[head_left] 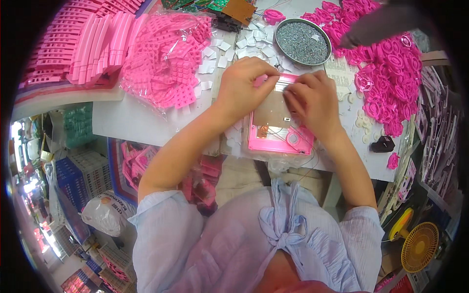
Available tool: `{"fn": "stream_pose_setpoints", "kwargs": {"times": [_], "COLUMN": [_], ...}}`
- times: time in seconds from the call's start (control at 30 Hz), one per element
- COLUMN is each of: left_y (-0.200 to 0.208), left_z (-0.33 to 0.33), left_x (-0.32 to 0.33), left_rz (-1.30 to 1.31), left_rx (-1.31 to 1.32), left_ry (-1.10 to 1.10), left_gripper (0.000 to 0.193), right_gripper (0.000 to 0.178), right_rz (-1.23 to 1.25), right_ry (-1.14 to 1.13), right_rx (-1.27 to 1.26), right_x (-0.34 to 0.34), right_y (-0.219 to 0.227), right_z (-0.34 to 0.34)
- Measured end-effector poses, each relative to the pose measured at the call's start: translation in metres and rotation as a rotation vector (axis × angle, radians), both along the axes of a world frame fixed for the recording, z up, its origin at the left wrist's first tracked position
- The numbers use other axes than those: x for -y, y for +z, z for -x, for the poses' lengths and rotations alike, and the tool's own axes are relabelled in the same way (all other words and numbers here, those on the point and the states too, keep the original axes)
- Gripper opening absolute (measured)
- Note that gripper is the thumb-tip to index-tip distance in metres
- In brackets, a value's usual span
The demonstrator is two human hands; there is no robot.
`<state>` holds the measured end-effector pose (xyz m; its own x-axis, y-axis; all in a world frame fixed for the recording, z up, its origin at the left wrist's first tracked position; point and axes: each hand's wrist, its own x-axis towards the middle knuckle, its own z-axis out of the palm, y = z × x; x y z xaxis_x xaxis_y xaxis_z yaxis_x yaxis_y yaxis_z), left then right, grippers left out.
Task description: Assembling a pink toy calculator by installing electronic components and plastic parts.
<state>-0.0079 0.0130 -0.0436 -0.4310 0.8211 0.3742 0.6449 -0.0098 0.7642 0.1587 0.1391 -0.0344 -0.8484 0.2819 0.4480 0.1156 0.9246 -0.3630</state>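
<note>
A pink plastic housing (pixel 278 144) lies in front of me near the table's edge, with a brown circuit board (pixel 268 112) set over its upper part. Thin wires run out from under the board at the near end. At the housing's far end, my left hand (pixel 246 85) has thumb and forefinger pinched together; what lies between them is too small to make out. My right hand (pixel 315 100) rests over the right side of the board, fingers curled in toward its upper edge. Whatever those fingertips grip is hidden.
A round tin of small screws (pixel 303 43) stands beyond my hands, beside scattered white squares (pixel 254 44). Pink button pads (pixel 168 58) in a clear bag lie left, near stacked pink parts (pixel 100 46). Pink ring-shaped parts (pixel 391 83) are heaped right, with a dark object overhead.
</note>
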Motion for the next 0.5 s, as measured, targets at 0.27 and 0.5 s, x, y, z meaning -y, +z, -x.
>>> {"fn": "stream_pose_setpoints", "kwargs": {"times": [0.27,0.5], "left_y": [0.01,0.015], "left_z": [0.026,0.025], "left_x": [-0.001,0.01], "left_rz": [0.288,0.316], "left_rx": [0.849,0.881], "left_ry": [-0.2,-0.235], "left_gripper": [0.014,0.015], "right_gripper": [0.011,0.01], "right_rz": [0.251,0.256], "right_ry": [0.043,0.022], "right_rx": [-0.036,0.07], "right_x": [0.012,0.01], "right_y": [-0.012,-0.004], "right_z": [0.006,0.013]}}
